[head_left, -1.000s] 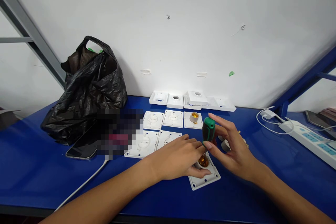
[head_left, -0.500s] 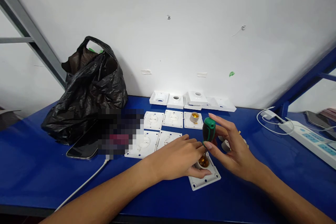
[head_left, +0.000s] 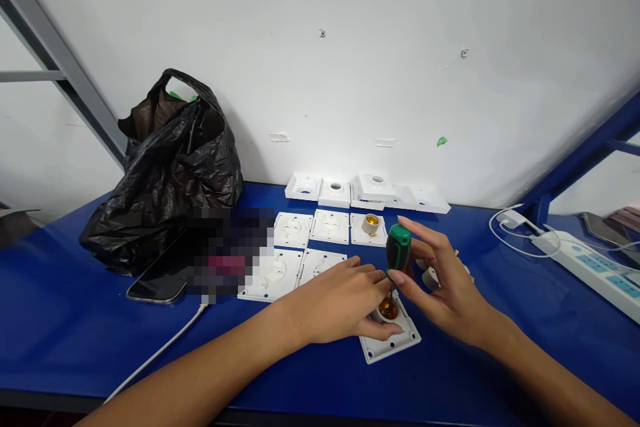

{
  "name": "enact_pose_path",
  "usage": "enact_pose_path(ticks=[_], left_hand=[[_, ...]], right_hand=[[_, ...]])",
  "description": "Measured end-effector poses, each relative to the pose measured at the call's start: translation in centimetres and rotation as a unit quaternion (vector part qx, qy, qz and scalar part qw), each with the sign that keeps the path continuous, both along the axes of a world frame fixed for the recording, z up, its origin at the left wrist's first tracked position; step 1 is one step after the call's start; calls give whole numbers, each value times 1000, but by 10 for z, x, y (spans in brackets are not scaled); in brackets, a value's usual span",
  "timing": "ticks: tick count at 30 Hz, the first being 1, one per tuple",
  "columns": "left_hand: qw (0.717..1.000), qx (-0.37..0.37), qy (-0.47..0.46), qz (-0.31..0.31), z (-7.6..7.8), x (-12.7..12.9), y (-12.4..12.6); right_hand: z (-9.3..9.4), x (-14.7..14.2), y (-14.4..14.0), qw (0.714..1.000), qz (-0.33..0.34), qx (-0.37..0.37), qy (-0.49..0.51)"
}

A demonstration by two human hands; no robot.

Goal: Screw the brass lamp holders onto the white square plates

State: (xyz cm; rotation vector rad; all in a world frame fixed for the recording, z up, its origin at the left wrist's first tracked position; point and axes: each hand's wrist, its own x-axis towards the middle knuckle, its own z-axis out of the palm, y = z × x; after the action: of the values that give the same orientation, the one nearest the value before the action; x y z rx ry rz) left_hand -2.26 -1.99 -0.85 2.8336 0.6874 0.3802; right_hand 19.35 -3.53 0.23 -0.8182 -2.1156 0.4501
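Screwdriver tip hidden inside brass lamp socket. Left hand covers left part of white plate. Pixelated patch hides worktop item, overlapping phone. Power strip cut off at right edge. Bag contents unreadable.

Your left hand and right hand are both bare, with no gloves, rings or watch showing. Your forearms are uncovered as far as the picture's lower edge; no sleeve is in view. Your fingernails are short and unpainted.
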Motion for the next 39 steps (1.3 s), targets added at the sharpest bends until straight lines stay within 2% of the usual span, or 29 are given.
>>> enact_pose_path(ticks=[26, 39], left_hand=[[1000, -8, 19, -3, 3, 0, 0], [1000, -2, -3, -3, 0, -1, 0]], right_hand=[[2, -1, -1, 1000, 6, 0, 1], [2, -2, -1, 1000, 0, 3, -4]])
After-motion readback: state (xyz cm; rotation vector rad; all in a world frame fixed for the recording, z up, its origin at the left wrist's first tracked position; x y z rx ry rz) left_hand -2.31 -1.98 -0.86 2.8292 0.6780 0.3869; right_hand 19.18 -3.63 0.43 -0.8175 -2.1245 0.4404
